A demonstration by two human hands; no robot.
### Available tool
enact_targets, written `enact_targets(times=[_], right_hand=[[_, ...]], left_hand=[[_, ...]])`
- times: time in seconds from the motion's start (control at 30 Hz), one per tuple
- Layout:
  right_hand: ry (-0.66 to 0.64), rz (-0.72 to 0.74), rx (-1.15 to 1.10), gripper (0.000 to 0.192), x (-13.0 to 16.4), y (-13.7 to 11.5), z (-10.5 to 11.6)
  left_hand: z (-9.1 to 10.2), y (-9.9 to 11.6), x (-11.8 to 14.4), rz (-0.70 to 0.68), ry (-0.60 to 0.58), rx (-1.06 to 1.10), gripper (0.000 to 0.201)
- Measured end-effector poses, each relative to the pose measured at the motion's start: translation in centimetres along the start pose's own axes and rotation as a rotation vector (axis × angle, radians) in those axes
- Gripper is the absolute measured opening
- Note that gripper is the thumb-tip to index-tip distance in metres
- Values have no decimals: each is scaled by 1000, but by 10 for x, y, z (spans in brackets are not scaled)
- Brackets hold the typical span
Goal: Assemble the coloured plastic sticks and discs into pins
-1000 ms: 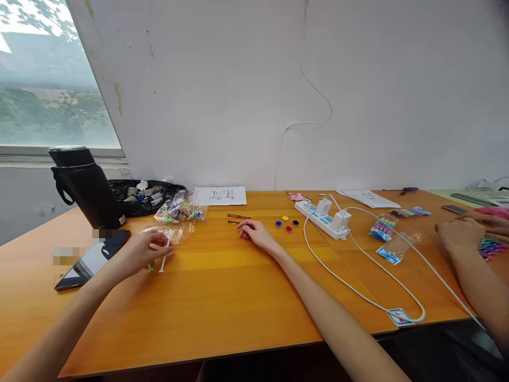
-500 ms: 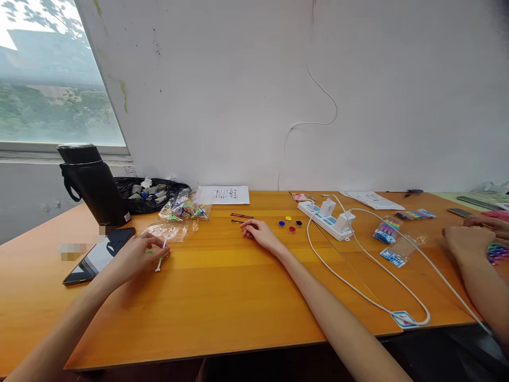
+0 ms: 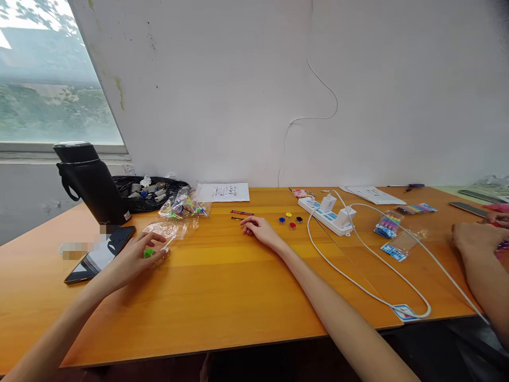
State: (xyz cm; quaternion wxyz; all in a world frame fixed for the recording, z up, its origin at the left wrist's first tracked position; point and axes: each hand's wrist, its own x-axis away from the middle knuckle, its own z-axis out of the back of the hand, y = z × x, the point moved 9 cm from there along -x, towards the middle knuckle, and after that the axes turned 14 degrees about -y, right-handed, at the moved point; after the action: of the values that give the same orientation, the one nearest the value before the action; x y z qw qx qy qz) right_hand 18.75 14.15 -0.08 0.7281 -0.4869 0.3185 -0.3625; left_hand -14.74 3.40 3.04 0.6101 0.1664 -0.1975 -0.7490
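My left hand (image 3: pixel 137 255) is low over the table at the left, its thumb and index finger closed round a thin white plastic stick (image 3: pixel 169 244). Below its bent fingers shows a small bright green plastic piece (image 3: pixel 149 253); whether the hand grips that piece too, I cannot tell. A clear plastic wrapper (image 3: pixel 170 228) lies just beyond these fingers. My right hand (image 3: pixel 260 232) rests on the tabletop near the middle, fingers loosely curled and slightly apart, with nothing seen in them. Two thin sticks, one red (image 3: pixel 242 213) and one dark (image 3: pixel 237 218), lie just beyond its fingertips.
A phone (image 3: pixel 99 255) and black bottle (image 3: pixel 93 185) stand left. Behind are a bag of colourful parts (image 3: pixel 185 206) and a black bag (image 3: pixel 175 188). Small coloured discs (image 3: pixel 292 226), a power strip (image 3: pixel 326 216) and loose cables lie right. A co-worker's hands (image 3: pixel 475 241) are far right.
The white stick has turned from nearly upright to slanting up and right in my left hand. More of the green piece shows. My right hand stays put; the co-worker's hands have shifted right.
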Motion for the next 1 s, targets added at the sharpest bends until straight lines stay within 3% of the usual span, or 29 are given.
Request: enact_targets(times=[0.13,0.23,0.33,0.43,0.53,0.6,0.67,0.83,1.0], right_hand=[[5,4,10,21,1,-2,-2],[1,-8,82,22,4,-8,-4],[94,-17,423,23,13,-26,12],[334,-55,863,22,33,-51,46],[452,-221,1098,22,47,-51,75],[433,-338,1166,21,51,-41,84],[391,-395,1194,22,50,-30,85],[335,-357,1194,22,44,-21,78],[319,-298,1139,24,43,-21,78]], left_hand=[[10,8,3,-12,60,-23,48],[19,31,0,-45,102,-13,43],[20,67,-13,-121,83,62,37],[16,108,-35,-199,68,84,36],[-4,135,-65,-238,-38,145,40],[-26,142,-84,-245,-128,201,42],[-44,144,-94,-268,-127,234,41],[-86,135,-90,-285,-159,314,28],[-94,136,-82,-314,-178,347,18]])
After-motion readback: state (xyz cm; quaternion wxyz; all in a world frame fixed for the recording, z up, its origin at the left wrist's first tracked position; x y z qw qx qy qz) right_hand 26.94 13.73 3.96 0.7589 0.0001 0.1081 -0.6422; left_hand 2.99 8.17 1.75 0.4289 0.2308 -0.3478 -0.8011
